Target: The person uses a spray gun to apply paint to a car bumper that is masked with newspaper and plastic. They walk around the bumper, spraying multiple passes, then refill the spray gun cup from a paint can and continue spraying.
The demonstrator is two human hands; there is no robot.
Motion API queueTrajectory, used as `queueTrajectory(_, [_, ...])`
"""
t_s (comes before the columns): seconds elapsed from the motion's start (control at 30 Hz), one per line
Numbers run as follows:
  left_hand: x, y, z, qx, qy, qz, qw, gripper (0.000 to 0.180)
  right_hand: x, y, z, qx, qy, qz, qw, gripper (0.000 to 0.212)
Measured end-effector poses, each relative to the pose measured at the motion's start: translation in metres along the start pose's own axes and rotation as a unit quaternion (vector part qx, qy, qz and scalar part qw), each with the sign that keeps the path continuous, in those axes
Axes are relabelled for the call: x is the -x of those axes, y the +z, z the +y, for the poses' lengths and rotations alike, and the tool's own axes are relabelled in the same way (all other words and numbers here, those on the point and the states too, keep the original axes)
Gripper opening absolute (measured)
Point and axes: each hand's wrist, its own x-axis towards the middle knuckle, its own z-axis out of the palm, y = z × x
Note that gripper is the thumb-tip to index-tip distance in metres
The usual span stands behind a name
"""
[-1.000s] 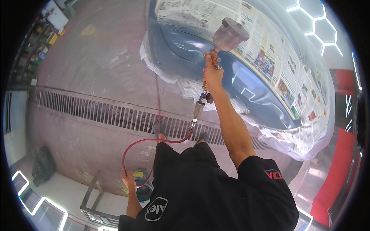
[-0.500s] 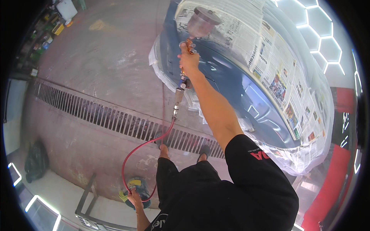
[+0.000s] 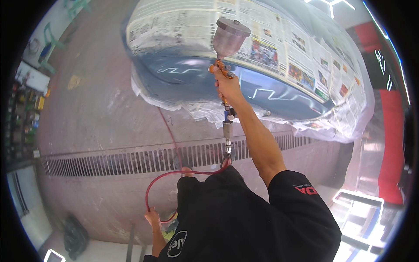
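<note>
A paint spray gun [image 3: 223, 69] with a grey cup on top is held upright in my right hand [image 3: 227, 86]. The fingers are wrapped round its orange handle. Behind the gun lies a glossy blue-grey car panel [image 3: 283, 89], bordered above by taped newspaper sheets [image 3: 266, 37]. Whether paint is leaving the nozzle cannot be made out. From the fitting under the handle a red air hose [image 3: 168, 176] loops down to the left. Low at the left, my left hand [image 3: 152, 217] is closed on that hose, beside my body.
Plastic sheeting [image 3: 358, 115] hangs over the car and along its lower edge. A slotted floor drain [image 3: 113, 161] runs across under my feet. Shelves of cans [image 3: 24, 113] and green chairs [image 3: 50, 41] stand at the left. A black bag [image 3: 75, 238] lies lower left.
The spray gun in my right hand has moved rightward along the panel. My view has turned, so the car and drain lie more level. My left hand still holds the hose.
</note>
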Motion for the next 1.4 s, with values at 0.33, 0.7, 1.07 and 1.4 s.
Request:
queueTrajectory(0.33, [0.038, 0.112, 0.055, -0.194, 0.227, -0.103, 0.949, 0.026, 0.028, -0.266, 0.023, -0.043, 0.001, 0.061, 0.997, 0.054])
queueTrajectory(0.7, [0.19, 0.304, 0.074, -0.318, 0.317, -0.179, 0.875, 0.036, 0.022, -0.568, 0.121, -0.056, 0.013, 0.16, 0.985, 0.058])
queueTrajectory(1.07, [0.333, 0.427, 0.112, -0.382, 0.339, -0.237, 0.826, 0.035, 0.0, -0.804, 0.203, -0.049, 0.02, 0.294, 0.954, 0.052])
queueTrajectory(1.4, [0.35, 0.447, 0.11, -0.435, 0.392, -0.228, 0.777, 0.04, -0.031, -0.914, 0.216, 0.002, 0.048, 0.403, 0.914, 0.054])
